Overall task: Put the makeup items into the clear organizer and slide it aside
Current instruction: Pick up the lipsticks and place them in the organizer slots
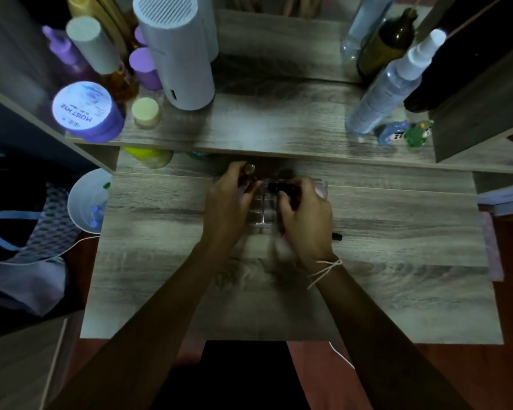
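A clear organizer (pixel 264 210) with small square compartments stands on the wooden desk (pixel 397 291), mostly covered by both hands. My left hand (pixel 228 202) grips a small makeup tube with a round metallic end (pixel 250 167) over the organizer's far left side. My right hand (pixel 305 213) holds a dark makeup tube (pixel 279 187) lying sideways above the organizer's right part. A thin black pencil (pixel 336 237) lies on the desk just right of my right hand; something pink shows under that hand.
A raised shelf (pixel 279 134) runs behind the organizer with a white cylinder (pixel 175 54), purple jars (pixel 86 110) and bottles at left, a spray bottle (pixel 388 90) and two small figurines (pixel 406 133) at right. A white bowl (pixel 86 202) sits off the desk's left edge.
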The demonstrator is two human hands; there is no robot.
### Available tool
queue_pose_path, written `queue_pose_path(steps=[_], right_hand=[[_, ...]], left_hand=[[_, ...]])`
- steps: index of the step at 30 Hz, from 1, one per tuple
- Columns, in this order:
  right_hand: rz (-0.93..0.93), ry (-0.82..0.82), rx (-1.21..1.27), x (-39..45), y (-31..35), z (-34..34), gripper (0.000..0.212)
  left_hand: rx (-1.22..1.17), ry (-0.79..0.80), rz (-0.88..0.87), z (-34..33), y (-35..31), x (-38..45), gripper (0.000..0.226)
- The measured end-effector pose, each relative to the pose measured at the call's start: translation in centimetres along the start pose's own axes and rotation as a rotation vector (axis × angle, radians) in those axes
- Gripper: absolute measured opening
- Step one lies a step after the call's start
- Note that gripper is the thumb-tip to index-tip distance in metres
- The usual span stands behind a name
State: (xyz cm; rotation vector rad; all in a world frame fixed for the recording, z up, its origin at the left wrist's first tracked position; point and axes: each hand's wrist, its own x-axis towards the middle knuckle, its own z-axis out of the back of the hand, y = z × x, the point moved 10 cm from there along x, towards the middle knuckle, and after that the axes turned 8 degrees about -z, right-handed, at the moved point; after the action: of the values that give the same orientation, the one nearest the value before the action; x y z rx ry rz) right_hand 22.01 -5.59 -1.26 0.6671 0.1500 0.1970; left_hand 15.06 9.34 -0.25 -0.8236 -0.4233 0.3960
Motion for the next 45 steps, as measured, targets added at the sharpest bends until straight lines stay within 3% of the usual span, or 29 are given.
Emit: queue_pose_path(steps=[7, 14, 22, 32, 39, 42, 45], right_hand=[[0.082, 0.055, -0.141, 0.9, 1.3, -1.5, 0.028], [0.027, 0.068, -0.224, 1.8, 0.8, -2.2, 0.03], [0.075, 0.028, -0.198, 1.7, 1.3, -2.1, 0.026], [0.073, 0.063, -0.047, 1.0, 1.1, -1.2, 0.027], [0.053, 0.034, 0.123, -2.7, -0.8, 3.1, 0.025], [0.037, -0.052, 0.103, -4.9, -2.9, 5.0, 0.016], [-0.077, -0.02, 0.009, -6.3, -6.2, 4.7, 0.011]], left_hand=[[0.119, 0.064, -0.012, -0.9, 0.4, 0.3, 0.039], [0.308, 0.136, 0.023, -2.2, 0.9, 0.9, 0.028], [0.311, 0.174, 0.037, -2.7, 1.4, 1.4, 0.027], [0.291, 0.131, 0.017, -1.4, 1.1, 0.6, 0.037], [0.184, 0.126, 0.049, 0.0, 0.7, -1.4, 0.048], [0.137, 0.068, 0.065, 1.7, 0.7, -3.5, 0.037], [0.154, -0.014, 0.094, 3.7, 1.8, -6.9, 0.021]])
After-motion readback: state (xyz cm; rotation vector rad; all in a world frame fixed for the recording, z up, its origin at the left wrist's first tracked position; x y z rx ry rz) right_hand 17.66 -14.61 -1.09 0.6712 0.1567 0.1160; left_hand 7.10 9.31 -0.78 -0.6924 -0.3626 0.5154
